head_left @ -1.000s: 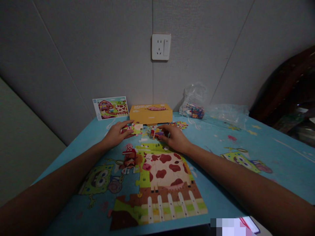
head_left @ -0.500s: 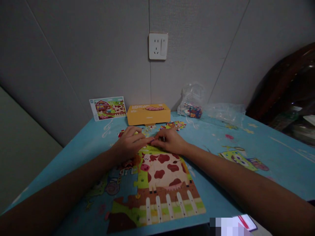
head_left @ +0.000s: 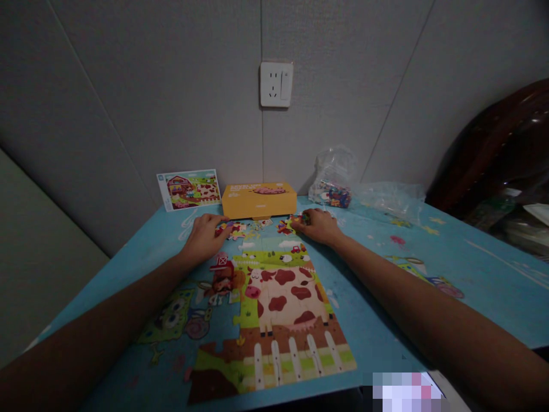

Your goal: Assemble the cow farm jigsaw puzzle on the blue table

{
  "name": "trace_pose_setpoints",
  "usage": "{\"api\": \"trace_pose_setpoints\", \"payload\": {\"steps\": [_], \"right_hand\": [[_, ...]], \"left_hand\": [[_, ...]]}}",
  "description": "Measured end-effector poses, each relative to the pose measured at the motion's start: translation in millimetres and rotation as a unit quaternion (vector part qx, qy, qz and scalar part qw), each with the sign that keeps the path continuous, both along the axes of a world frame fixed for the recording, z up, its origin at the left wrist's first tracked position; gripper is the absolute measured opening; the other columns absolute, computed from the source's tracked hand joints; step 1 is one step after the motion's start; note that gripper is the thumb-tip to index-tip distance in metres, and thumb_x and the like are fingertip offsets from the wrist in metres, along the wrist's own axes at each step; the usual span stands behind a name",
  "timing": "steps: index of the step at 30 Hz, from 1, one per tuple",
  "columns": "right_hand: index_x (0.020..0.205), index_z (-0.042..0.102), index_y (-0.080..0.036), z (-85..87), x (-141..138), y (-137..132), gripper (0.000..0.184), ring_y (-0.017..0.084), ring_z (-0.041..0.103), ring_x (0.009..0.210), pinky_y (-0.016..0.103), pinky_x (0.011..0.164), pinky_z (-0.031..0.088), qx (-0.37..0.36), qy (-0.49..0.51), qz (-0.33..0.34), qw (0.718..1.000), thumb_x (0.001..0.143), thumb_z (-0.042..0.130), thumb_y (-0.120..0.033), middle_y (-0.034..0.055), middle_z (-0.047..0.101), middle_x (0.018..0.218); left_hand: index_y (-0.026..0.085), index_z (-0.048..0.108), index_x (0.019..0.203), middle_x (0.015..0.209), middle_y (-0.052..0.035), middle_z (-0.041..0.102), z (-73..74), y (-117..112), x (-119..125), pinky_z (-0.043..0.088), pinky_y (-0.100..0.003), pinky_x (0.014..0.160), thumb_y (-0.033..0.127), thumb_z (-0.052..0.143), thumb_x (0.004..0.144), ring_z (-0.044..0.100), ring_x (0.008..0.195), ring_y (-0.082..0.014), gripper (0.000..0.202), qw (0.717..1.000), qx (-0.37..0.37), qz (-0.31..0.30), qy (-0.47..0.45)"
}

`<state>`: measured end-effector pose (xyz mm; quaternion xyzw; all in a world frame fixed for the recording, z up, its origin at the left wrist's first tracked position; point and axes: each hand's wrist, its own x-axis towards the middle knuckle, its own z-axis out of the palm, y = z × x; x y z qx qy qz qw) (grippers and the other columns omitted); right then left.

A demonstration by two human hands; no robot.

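Observation:
A partly joined jigsaw puzzle [head_left: 285,297] lies on the table, showing a spotted cow, a white fence and a strip of sky with sheep at its far edge. My left hand [head_left: 205,237] rests beyond its left side, fingers loosely stretched over a small pile of loose puzzle pieces [head_left: 235,230]. To the right, my right hand [head_left: 321,226] has thumb and fingers curled about a dark-green puzzle piece [head_left: 305,218] at another pile of pieces [head_left: 285,225]. A farmer and red barn section [head_left: 222,277] sits left of the cow, partly beside my left forearm.
Behind the pieces stands a yellow box [head_left: 259,203], with a reference picture card [head_left: 191,190] leaning at its left. A clear bag of pieces [head_left: 332,189] and an empty plastic bag [head_left: 392,197] lie right. A blurred-out phone [head_left: 405,393] is at the near edge.
My hands have parted from above the puzzle's far edge: the left moved left, the right moved right and farther away. The sky strip with sheep and tractor is now uncovered.

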<state>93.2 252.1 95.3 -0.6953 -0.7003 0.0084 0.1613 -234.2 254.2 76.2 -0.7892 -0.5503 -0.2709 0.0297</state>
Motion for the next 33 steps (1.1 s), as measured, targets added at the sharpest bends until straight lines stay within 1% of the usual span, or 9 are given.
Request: {"api": "trace_pose_setpoints", "payload": {"steps": [5,9,15,19,23,25,28,31,33], "right_hand": [[0.114,0.065,-0.017,1.7,-1,2,0.06,0.035,0.059,0.105,0.041,0.082,0.045,0.019,0.024,0.004,1.0,0.078,0.061,-0.064,0.0177,0.065,0.116],[0.117,0.061,-0.015,4.1,-4,0,0.057,0.028,0.064,0.092,0.034,0.074,0.045,0.007,0.087,0.006,0.996,0.076,0.071,-0.052,0.0141,0.07,0.106],[0.106,0.064,-0.014,14.9,-13,-14,0.032,0.022,0.062,0.08,0.03,0.067,0.04,0.074,0.132,0.052,0.987,0.078,0.07,-0.028,0.0102,0.071,0.092],[0.102,0.064,-0.015,20.8,-28,-33,0.025,0.02,0.06,0.073,0.029,0.065,0.039,0.137,0.208,0.135,0.959,0.08,0.067,-0.027,0.0067,0.069,0.084],[0.105,0.062,-0.017,16.6,-48,-50,0.028,0.016,0.057,0.071,0.027,0.065,0.04,0.101,0.305,0.276,0.906,0.083,0.066,-0.034,0.0026,0.068,0.085],[0.109,0.061,-0.017,13.4,-54,-54,0.029,0.016,0.057,0.073,0.027,0.067,0.041,0.07,0.311,0.328,0.889,0.085,0.063,-0.034,0.003,0.068,0.089],[0.114,0.06,-0.016,12.1,-56,-56,0.03,0.016,0.057,0.073,0.028,0.067,0.041,0.029,0.275,0.37,0.887,0.086,0.06,-0.028,0.0035,0.067,0.088],[0.119,0.058,-0.015,15.1,-53,-56,0.038,0.017,0.057,0.071,0.028,0.065,0.041,0.007,0.227,0.37,0.901,0.083,0.063,-0.027,0.0047,0.066,0.089],[0.12,0.058,-0.015,17.4,-51,-56,0.042,0.018,0.058,0.077,0.029,0.068,0.042,0.015,0.215,0.364,0.906,0.081,0.067,-0.029,0.0067,0.067,0.095]], "left_hand": [[0.015,0.064,0.116,0.108,-0.012,0.06,3.2,-7,4,0.042,-0.047,0.098,0.042,0.049,0.091,0.052,0.106,-0.0285,0.04,0.999,0.041,-0.026,0.006],[0.015,0.064,0.113,0.109,-0.0117,0.059,12.9,-18,11,0.042,-0.044,0.096,0.037,0.048,0.093,0.052,0.105,-0.0266,0.033,0.99,0.115,-0.083,0.016],[0.015,0.066,0.105,0.107,-0.0116,0.061,24.7,-34,22,0.044,-0.043,0.094,0.026,0.052,0.092,0.053,0.104,-0.0255,0.022,0.967,0.181,-0.176,0.039],[0.015,0.06,0.122,0.109,-0.0124,0.064,27.6,-39,25,0.044,-0.045,0.094,0.029,0.056,0.091,0.054,0.104,-0.0266,0.034,0.952,0.194,-0.23,0.058],[0.013,0.04,0.144,0.116,-0.0155,0.063,25.8,-43,28,0.044,-0.047,0.094,0.044,0.064,0.086,0.051,0.108,-0.0304,0.07,0.941,0.185,-0.272,0.079],[0.014,0.04,0.144,0.116,-0.0156,0.062,24.1,-45,31,0.045,-0.046,0.093,0.049,0.066,0.084,0.052,0.108,-0.0298,0.074,0.942,0.161,-0.288,0.066],[0.016,0.052,0.135,0.109,-0.0126,0.061,22.0,-49,36,0.049,-0.039,0.089,0.043,0.066,0.086,0.055,0.104,-0.0247,0.058,0.945,0.08,-0.315,0.017],[0.019,0.059,0.126,0.102,-0.0086,0.062,21.5,-52,39,0.05,-0.035,0.087,0.036,0.064,0.089,0.057,0.1,-0.0211,0.041,0.942,0.013,-0.335,-0.02],[0.02,0.06,0.123,0.102,-0.0077,0.064,21.7,-52,39,0.05,-0.036,0.088,0.032,0.064,0.088,0.058,0.098,-0.0205,0.037,0.943,0.001,-0.33,-0.038]]}}
